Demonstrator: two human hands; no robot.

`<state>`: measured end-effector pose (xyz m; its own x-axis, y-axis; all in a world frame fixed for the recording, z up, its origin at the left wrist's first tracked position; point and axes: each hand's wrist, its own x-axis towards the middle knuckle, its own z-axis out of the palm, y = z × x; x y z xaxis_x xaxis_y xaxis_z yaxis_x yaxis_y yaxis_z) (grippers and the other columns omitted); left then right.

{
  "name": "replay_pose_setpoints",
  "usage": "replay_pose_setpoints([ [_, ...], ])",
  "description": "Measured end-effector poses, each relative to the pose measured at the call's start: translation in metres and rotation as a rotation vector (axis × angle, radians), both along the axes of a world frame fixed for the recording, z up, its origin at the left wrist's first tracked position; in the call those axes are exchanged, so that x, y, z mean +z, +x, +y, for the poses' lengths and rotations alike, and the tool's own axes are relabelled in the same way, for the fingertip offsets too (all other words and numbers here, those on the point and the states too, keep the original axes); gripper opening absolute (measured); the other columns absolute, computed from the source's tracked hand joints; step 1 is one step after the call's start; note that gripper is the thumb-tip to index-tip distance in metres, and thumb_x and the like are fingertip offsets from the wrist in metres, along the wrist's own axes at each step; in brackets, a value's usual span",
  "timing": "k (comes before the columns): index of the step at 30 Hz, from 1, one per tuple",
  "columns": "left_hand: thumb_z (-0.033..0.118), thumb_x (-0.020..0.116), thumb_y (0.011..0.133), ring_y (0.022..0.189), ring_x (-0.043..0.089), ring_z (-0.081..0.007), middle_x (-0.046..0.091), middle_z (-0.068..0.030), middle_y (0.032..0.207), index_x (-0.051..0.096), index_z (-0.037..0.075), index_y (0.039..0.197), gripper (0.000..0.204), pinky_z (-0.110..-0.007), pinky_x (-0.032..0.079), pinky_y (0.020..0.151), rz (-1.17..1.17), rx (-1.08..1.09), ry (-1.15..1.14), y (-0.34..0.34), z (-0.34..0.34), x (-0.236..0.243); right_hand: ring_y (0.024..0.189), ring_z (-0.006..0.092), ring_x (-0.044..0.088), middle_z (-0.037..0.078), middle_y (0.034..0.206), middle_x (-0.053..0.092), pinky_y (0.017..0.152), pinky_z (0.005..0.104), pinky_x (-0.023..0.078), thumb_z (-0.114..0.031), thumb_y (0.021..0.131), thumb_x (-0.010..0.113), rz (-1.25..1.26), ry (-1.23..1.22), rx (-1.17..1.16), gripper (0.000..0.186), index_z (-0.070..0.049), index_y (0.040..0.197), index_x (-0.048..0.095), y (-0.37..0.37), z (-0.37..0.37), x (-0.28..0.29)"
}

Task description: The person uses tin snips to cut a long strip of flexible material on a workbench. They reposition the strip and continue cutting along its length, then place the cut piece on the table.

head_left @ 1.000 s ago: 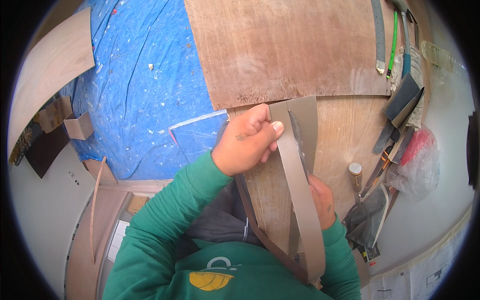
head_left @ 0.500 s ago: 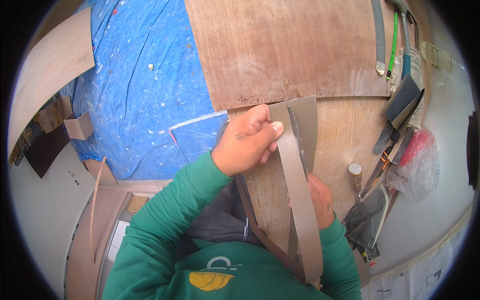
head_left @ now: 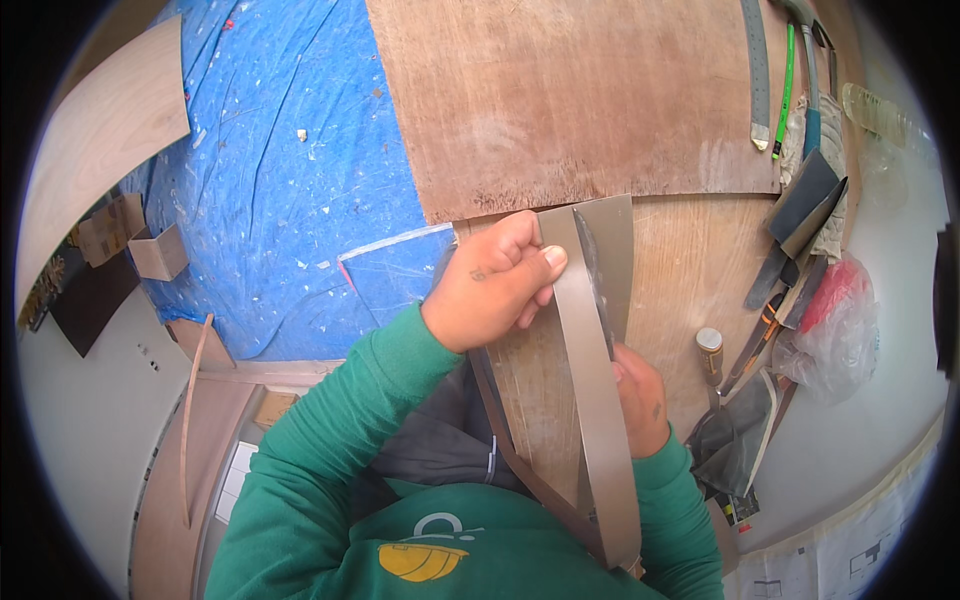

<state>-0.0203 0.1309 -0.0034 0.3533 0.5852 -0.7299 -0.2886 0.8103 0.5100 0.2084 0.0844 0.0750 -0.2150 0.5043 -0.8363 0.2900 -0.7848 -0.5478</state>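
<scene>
1. A plywood sheet (head_left: 570, 95) is lying at the far side, overlapping a board (head_left: 690, 280) nearer the person.
2. A tarp (head_left: 290, 180) is spreading to the left of both.
3. A strip (head_left: 595, 400) is running along the board, between the left hand (head_left: 495, 285) and right hand (head_left: 640, 400).
4. Tools (head_left: 790, 220) are lying to the right.

Matt laminate strip (head_left: 595, 400) — rough plywood (head_left: 570, 100)

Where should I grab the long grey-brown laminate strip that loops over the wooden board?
Probably the long grey-brown laminate strip is best pinched at its upper end, from the left edge, where the left hand already has it. It is thin, flat and bends easily; the right hand sits under its middle.
</scene>
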Motion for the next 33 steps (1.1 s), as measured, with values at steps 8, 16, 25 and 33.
replay_pose_setpoints([
  [8, 0.022, 0.062, 0.107, 0.055, 0.053, -0.0067, 0.060, -0.0007, 0.077, 0.062, 0.002, 0.113, 0.021, -0.022, 0.043, 0.049, 0.008, -0.015, -0.009, 0.000, -0.002, -0.003, 0.082, 0.0105, 0.052, 0.001, 0.086, 0.060, 0.074, 0.0275, 0.045, -0.039, 0.108, 0.060, -0.014, -0.026, -0.031, 0.043, 0.003, 0.108, 0.067, 0.002, -0.004, -0.001],
  [16, 0.021, 0.062, 0.107, 0.055, 0.052, -0.0069, 0.060, -0.0010, 0.077, 0.061, 0.002, 0.114, 0.020, -0.023, 0.043, 0.049, 0.003, -0.010, -0.005, -0.001, -0.002, -0.003, 0.081, 0.0100, 0.052, 0.001, 0.085, 0.059, 0.073, 0.0274, 0.045, -0.037, 0.108, 0.059, -0.001, -0.009, -0.041, 0.041, 0.003, 0.108, 0.066, -0.002, -0.003, -0.004],
  [25, 0.022, 0.062, 0.107, 0.055, 0.053, -0.0069, 0.060, -0.0005, 0.077, 0.062, 0.002, 0.114, 0.021, -0.023, 0.043, 0.049, 0.006, -0.019, -0.012, 0.000, -0.002, -0.003, 0.081, 0.0094, 0.052, 0.002, 0.085, 0.061, 0.072, 0.0274, 0.045, -0.036, 0.109, 0.058, -0.013, -0.013, -0.029, 0.040, 0.004, 0.108, 0.067, 0.000, -0.004, -0.004],
  [33, 0.021, 0.062, 0.107, 0.054, 0.053, -0.0072, 0.061, -0.0009, 0.075, 0.061, 0.003, 0.110, 0.019, -0.023, 0.042, 0.049, 0.021, 0.009, -0.011, 0.002, 0.000, 0.000, 0.081, 0.0105, 0.054, 0.003, 0.084, 0.061, 0.072, 0.0283, 0.046, -0.037, 0.108, 0.058, -0.006, 0.034, -0.039, 0.041, 0.003, 0.107, 0.066, -0.004, -0.003, -0.013],
])
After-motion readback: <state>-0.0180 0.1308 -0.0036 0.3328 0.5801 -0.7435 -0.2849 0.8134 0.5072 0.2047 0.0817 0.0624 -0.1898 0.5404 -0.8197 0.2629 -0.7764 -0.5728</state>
